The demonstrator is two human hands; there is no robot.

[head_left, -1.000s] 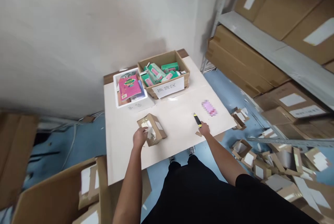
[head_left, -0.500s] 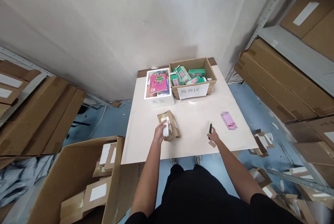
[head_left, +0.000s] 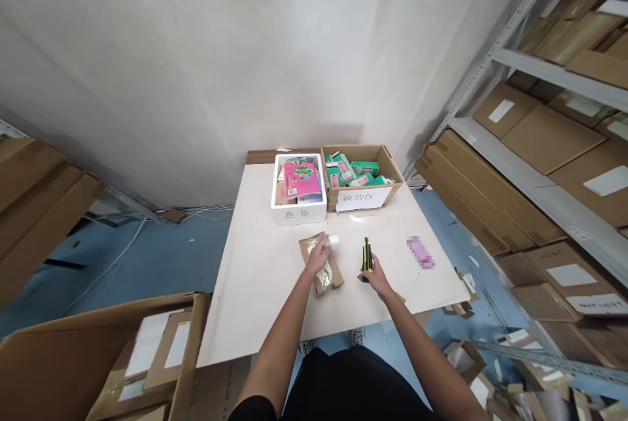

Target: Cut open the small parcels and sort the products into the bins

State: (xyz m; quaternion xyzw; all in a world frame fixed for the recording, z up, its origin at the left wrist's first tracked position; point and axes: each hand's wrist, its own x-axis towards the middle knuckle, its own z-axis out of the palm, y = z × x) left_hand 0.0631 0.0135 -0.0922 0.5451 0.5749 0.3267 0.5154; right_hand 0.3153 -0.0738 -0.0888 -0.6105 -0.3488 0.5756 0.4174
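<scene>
On the table in front of me lies a small cardboard box [head_left: 322, 285] with clear tape on it, turned at a slant. Over its upper part, my left hand [head_left: 318, 257] is closed on a small white item [head_left: 333, 240], which sticks out past the fingertips; its kind is too small to make out. To the right of the box, my right hand [head_left: 377, 277] grips a black and yellow utility knife [head_left: 367, 256], its tip pointing away from me. A gap of bare table separates knife and box.
At the table's [head_left: 255, 290] back stand a white foam box [head_left: 298, 214] with pink-covered packets and a carton [head_left: 364, 199] of green boxes. A pixelated pink item [head_left: 420, 252] lies right. Shelving [head_left: 534, 71] flanks the right; a large open carton [head_left: 193, 342] stands lower left.
My right hand has brought the utility knife leftward, nearer the small box. My left hand and the white item have shifted toward the box's upper right. The camera view has tilted.
</scene>
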